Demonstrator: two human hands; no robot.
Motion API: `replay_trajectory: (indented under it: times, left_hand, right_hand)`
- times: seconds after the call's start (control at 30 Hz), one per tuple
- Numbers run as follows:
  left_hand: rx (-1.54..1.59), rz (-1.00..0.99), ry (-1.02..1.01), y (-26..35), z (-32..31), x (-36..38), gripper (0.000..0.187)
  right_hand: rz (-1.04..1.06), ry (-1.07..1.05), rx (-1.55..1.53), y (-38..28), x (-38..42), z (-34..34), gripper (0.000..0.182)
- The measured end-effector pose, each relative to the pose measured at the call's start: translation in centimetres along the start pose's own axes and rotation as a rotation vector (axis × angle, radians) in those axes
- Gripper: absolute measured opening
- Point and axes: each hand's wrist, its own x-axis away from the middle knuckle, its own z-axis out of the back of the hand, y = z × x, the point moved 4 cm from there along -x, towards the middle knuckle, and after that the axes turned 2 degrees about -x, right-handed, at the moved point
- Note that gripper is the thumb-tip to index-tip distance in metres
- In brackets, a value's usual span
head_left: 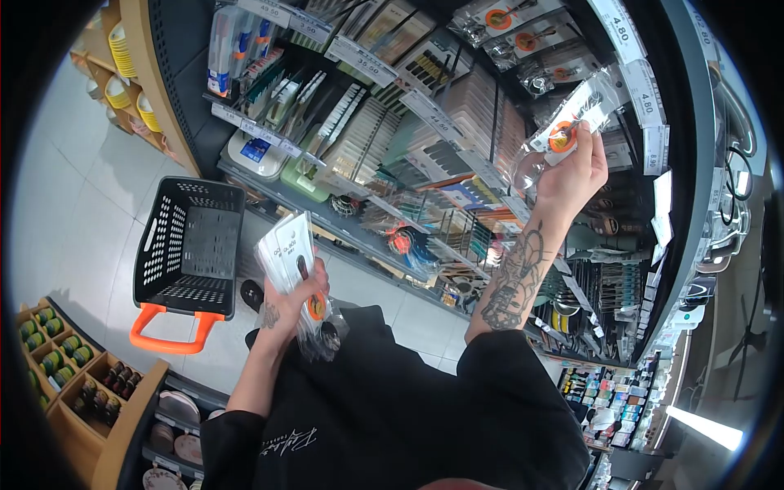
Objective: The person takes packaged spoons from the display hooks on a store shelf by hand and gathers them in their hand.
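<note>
My left hand (304,298) is closed round a stack of white-carded packets (286,249) in clear plastic, with an orange round mark and dark spoon-like ends hanging below. Raised to the upper right, my right hand (576,167) pinches a similar clear packet (576,122) with a white card and orange circle. This packet is in front of the shelf, just below more hanging packets (531,39) of the same look. Whether it still touches a hook cannot be made out.
A black basket (200,237) with an orange handle (173,328) stands on the tiled floor at the left. Shelves of boxed kitchenware (367,135) with price strips (362,62) run across the front. Wooden racks (102,376) stand at the lower left.
</note>
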Motion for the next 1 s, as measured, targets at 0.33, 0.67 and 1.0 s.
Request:
replay_trajectory:
  times: [0.33,0.67,1.0]
  left_hand:
    - [0.086,-0.005,0.03,-0.2,0.7,-0.1,0.047]
    - [0.114,-0.001,0.034,-0.3,1.2,-0.2,0.049]
    - [0.154,0.01,0.011,-1.0,2.2,-0.2,0.05]
  right_hand:
    - [0.012,-0.005,0.036,-1.8,0.4,-0.5,0.014]
    - [0.143,0.118,0.347,-4.6,1.2,-1.2,0.018]
    - [0.275,-0.072,0.718,-4.9,0.6,-1.7,0.038]
